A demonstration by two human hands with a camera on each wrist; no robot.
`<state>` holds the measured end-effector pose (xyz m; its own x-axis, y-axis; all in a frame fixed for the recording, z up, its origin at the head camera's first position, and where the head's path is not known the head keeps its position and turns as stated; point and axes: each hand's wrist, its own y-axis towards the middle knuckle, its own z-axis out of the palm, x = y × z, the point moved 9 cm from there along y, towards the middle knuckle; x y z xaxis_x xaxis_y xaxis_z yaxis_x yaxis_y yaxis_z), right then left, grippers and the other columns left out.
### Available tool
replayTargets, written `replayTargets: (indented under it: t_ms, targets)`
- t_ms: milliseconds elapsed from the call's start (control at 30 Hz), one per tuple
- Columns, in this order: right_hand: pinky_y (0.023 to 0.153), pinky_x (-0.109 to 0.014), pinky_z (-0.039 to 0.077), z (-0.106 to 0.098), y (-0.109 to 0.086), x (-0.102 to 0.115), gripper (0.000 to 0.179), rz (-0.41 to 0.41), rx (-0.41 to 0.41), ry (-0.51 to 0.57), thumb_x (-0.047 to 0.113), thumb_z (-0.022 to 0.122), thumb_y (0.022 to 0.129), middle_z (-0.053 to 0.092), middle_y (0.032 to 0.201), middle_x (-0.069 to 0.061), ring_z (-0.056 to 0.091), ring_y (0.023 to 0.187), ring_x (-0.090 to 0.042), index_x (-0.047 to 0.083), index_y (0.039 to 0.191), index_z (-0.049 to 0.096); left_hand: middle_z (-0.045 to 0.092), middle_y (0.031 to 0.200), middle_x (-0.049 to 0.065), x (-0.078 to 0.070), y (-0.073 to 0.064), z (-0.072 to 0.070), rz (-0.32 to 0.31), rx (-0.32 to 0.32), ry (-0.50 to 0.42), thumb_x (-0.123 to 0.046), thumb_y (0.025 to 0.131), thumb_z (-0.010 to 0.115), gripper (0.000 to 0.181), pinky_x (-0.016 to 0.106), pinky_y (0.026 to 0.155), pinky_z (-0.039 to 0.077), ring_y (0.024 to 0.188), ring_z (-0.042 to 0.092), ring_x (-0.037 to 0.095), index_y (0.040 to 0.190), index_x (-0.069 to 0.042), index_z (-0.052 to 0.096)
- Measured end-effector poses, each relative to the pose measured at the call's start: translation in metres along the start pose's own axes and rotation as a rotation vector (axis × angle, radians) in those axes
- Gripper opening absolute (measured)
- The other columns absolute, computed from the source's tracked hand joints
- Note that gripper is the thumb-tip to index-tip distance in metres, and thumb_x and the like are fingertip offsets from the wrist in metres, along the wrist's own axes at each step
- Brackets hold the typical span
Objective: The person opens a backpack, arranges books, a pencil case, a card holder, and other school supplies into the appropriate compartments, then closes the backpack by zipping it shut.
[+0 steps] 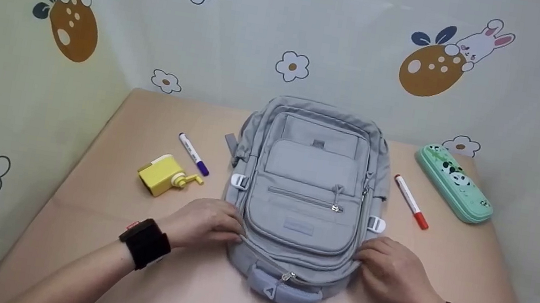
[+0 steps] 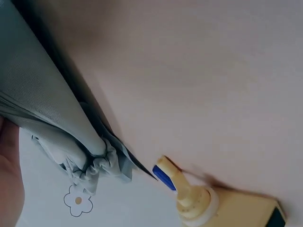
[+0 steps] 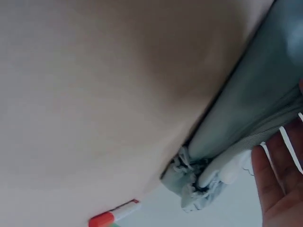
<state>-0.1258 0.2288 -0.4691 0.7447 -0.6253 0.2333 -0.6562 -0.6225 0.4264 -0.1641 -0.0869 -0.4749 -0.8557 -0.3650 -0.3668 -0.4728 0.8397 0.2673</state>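
Observation:
A grey backpack point(image 1: 308, 168) lies front up on the table, its carry handle point(image 1: 283, 290) toward me. At its lower left edge my left hand point(image 1: 204, 222) pinches the fabric beside the zipper line. My right hand point(image 1: 392, 271) grips the lower right edge with bent fingers. In the left wrist view, part of the left hand point(image 2: 9, 175) shows against the grey side point(image 2: 42, 90). The right wrist view has the right hand's fingers point(image 3: 270, 175) along the other side panel point(image 3: 246, 113). A metal zipper pull point(image 1: 288, 276) sits above the handle.
Left of the backpack lie a yellow device with a crank point(image 1: 160, 176) and a purple-capped marker point(image 1: 193, 154). On the right are a red-capped marker point(image 1: 411, 201) and a green panda pencil case point(image 1: 454, 183). A printed curtain point(image 1: 247, 23) surrounds the table point(image 1: 95, 194).

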Motion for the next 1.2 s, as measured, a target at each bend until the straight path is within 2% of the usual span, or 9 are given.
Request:
replayTargets:
  t_ms: [100,200,300,367,467,567,733,933,1200]
  targets:
    - [0.086,-0.039,0.053,-0.001,0.004,0.007,0.027,0.023,0.022,0.015,0.010,0.074,0.080,0.071,0.107,0.010,0.065,0.104,-0.014,0.017,0.106,0.075,0.072,0.100,-0.009,0.004,0.004,0.000,-0.059,0.012,-0.007,-0.031,0.097,0.071,0.016,0.029,0.082,0.052,0.093,0.065,0.008,0.105,-0.021,0.080]
    - [0.081,-0.034,0.053,-0.004,0.014,0.024,0.024,0.012,-0.009,0.049,0.013,0.077,0.082,0.071,0.103,0.012,0.065,0.097,-0.011,0.017,0.106,0.076,0.072,0.098,-0.010,0.005,0.006,0.000,-0.096,0.027,-0.010,-0.032,0.097,0.072,0.017,0.029,0.079,0.052,0.090,0.065,0.008,0.105,-0.021,0.080]
    - [0.077,-0.028,0.053,-0.006,0.028,0.052,0.023,-0.074,-0.066,0.112,0.013,0.080,0.083,0.071,0.101,0.011,0.065,0.091,-0.009,0.017,0.105,0.076,0.072,0.098,-0.009,0.005,0.008,-0.001,-0.108,0.037,-0.010,-0.032,0.096,0.072,0.017,0.029,0.078,0.052,0.089,0.065,0.008,0.105,-0.020,0.080]
    - [0.075,-0.025,0.052,-0.004,0.038,0.075,0.025,-0.175,-0.094,0.153,0.010,0.082,0.082,0.071,0.101,0.009,0.065,0.089,-0.009,0.016,0.106,0.076,0.072,0.098,-0.009,0.004,0.008,-0.001,-0.108,0.043,-0.013,-0.032,0.097,0.072,0.017,0.029,0.078,0.052,0.089,0.065,0.008,0.105,-0.020,0.080]
    - [0.077,-0.023,0.052,0.005,0.053,0.103,0.026,-0.295,-0.069,0.189,0.009,0.081,0.083,0.070,0.103,0.008,0.065,0.090,-0.009,0.015,0.107,0.076,0.073,0.099,-0.008,0.004,0.009,0.000,-0.110,0.054,-0.022,-0.031,0.097,0.072,0.017,0.029,0.078,0.052,0.089,0.065,0.008,0.107,-0.020,0.080]
    - [0.075,-0.023,0.052,0.019,0.064,0.122,0.026,-0.359,-0.016,0.149,0.010,0.080,0.084,0.068,0.104,0.007,0.063,0.089,-0.010,0.016,0.109,0.076,0.073,0.099,-0.008,0.004,0.009,0.000,-0.113,0.058,-0.035,-0.031,0.097,0.072,0.018,0.029,0.079,0.052,0.089,0.065,0.008,0.108,-0.019,0.080]
    - [0.066,-0.022,0.047,0.037,0.072,0.134,0.019,-0.387,0.041,0.029,0.016,0.079,0.085,0.061,0.100,0.006,0.055,0.084,-0.011,0.019,0.104,0.079,0.073,0.099,-0.008,0.002,0.008,0.002,-0.111,0.051,-0.039,-0.032,0.097,0.071,0.018,0.029,0.079,0.053,0.089,0.066,0.008,0.107,-0.019,0.080]
    - [0.068,-0.024,0.047,0.034,0.069,0.131,0.012,-0.358,-0.020,0.094,0.013,0.078,0.085,0.058,0.097,0.007,0.054,0.084,-0.011,0.017,0.097,0.076,0.073,0.098,-0.009,0.003,0.008,0.003,-0.118,0.058,-0.047,-0.033,0.097,0.071,0.019,0.029,0.079,0.053,0.089,0.066,0.007,0.107,-0.019,0.080]
    - [0.076,-0.020,0.048,0.019,0.053,0.108,0.026,-0.166,-0.096,0.218,0.002,0.078,0.076,0.062,0.096,0.010,0.058,0.087,-0.008,0.018,0.094,0.069,0.073,0.099,-0.010,0.005,0.006,0.003,-0.117,0.067,-0.050,-0.032,0.098,0.071,0.018,0.030,0.081,0.053,0.090,0.066,0.007,0.108,-0.020,0.079]
